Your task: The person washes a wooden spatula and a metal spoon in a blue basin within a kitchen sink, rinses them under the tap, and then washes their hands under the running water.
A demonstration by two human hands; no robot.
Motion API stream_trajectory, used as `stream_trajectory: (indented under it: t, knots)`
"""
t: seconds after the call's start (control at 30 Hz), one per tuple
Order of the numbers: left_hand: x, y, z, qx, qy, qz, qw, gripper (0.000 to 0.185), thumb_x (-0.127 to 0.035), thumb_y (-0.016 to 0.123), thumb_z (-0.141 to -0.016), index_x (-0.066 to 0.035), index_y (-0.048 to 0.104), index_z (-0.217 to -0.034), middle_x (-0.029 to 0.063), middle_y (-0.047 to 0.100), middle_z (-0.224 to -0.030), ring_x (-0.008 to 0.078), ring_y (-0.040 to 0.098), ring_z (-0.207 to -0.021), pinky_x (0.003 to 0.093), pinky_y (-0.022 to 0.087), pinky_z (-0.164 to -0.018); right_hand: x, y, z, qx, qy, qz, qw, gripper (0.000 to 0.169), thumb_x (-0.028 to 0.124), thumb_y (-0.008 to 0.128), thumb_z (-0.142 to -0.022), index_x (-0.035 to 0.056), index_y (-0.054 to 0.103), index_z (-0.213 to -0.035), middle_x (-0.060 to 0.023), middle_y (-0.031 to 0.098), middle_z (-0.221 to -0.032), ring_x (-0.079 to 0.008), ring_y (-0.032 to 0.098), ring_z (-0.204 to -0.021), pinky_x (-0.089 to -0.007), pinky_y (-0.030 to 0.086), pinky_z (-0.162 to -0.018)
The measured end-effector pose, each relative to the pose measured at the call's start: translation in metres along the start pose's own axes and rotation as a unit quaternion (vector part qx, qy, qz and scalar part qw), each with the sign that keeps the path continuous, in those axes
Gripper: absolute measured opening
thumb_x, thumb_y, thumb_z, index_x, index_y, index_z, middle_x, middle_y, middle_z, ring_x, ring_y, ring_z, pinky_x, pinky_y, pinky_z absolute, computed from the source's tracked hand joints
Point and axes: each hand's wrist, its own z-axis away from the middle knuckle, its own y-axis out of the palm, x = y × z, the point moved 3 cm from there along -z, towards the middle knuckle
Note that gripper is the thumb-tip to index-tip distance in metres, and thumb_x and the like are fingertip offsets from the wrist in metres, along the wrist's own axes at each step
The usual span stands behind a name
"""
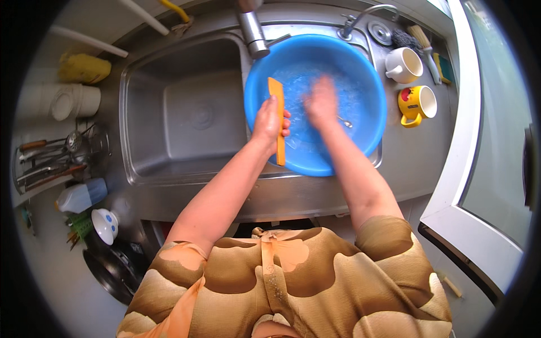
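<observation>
A large blue plastic basin point(312, 167) holding rippled water sits over the right part of the sink counter. At its left side, my left hand point(269, 120) grips a long, flat orange piece point(277, 122), seen nearly edge-on; its exact kind is unclear. My right hand point(322, 101) is over the water near the basin's middle, blurred by motion. Whether those fingers hold anything cannot be made out. Just right of my right wrist, a small metal spoon point(346, 123) shows partly, the rest hidden by the wrist.
Left of the basin is a stainless steel sink point(203, 101), with a faucet point(255, 38) above. A white mug point(404, 65) and a yellow mug point(418, 103) stand at right, near a brush point(427, 50). Utensils point(55, 156) and a white bowl point(105, 226) are at far left.
</observation>
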Motion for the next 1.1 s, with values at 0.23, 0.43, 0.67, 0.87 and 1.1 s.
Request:
stream_trajectory:
  t: [0.23, 0.43, 0.67, 0.87, 1.1]
  knots:
    - [0.0, -0.003, -0.013, -0.03, -0.048, -0.024, 0.998, 0.043, -0.044, 0.032, -0.1, -0.005, 0.048, -0.112, 0.0065, 0.051, -0.083, 0.0131, 0.046, -0.063, 0.027, 0.041, -0.049, -0.033, -0.066, 0.006, -0.049, 0.18, 0.051, 0.981, 0.048, 0.019, 0.071, -0.074, 0.0065, 0.056, -0.117, -0.0185, 0.048, -0.128, -0.0345, 0.051, -0.113, -0.0435, 0.045, -0.093]
    - [0.015, -0.003, -0.038, -0.066, -0.07, -0.008, 0.995, 0.042, -0.04, 0.027, -0.101, -0.006, 0.047, -0.117, 0.0098, 0.06, -0.095, 0.0164, 0.055, -0.07, 0.0288, 0.047, -0.055, 0.01, -0.031, 0.027, 0.109, 0.01, -0.031, 0.993, 0.018, 0.008, 0.054, -0.081, 0.0065, 0.059, -0.099, -0.02, 0.063, -0.095, -0.0354, 0.063, -0.088, -0.045, 0.051, -0.074]
    - [0.019, -0.007, -0.043, -0.076, -0.054, -0.009, 0.996, 0.044, -0.041, 0.028, -0.101, -0.005, 0.049, -0.114, 0.0104, 0.062, -0.09, 0.0166, 0.057, -0.067, 0.0303, 0.047, -0.054, 0.002, -0.019, -0.005, 0.009, 0.09, 0.013, 0.996, 0.019, 0.009, 0.045, -0.086, 0.0076, 0.056, -0.101, -0.0174, 0.062, -0.096, -0.0371, 0.062, -0.087, -0.0474, 0.05, -0.073]
    - [0.016, -0.002, -0.04, -0.034, -0.122, 0.035, 0.991, 0.052, -0.05, 0.027, -0.099, -0.009, 0.055, -0.113, 0.0034, 0.051, -0.075, 0.0124, 0.044, -0.058, 0.0281, 0.04, -0.05, -0.042, -0.05, -0.003, -0.015, 0.274, -0.012, 0.962, 0.03, 0.012, 0.045, -0.085, 0.0104, 0.06, -0.11, -0.0172, 0.063, -0.104, -0.0382, 0.062, -0.093, -0.047, 0.049, -0.082]
    - [0.022, 0.019, -0.027, 0.1, -0.141, 0.003, 0.985, 0.052, -0.052, 0.025, -0.099, -0.011, 0.056, -0.107, 0.0022, 0.046, -0.072, 0.0099, 0.039, -0.055, 0.0241, 0.034, -0.046, -0.017, -0.078, -0.002, -0.166, 0.13, -0.184, 0.96, 0.03, 0.02, 0.058, -0.086, 0.0059, 0.061, -0.112, -0.0152, 0.061, -0.113, -0.032, 0.057, -0.107, -0.0395, 0.045, -0.093]
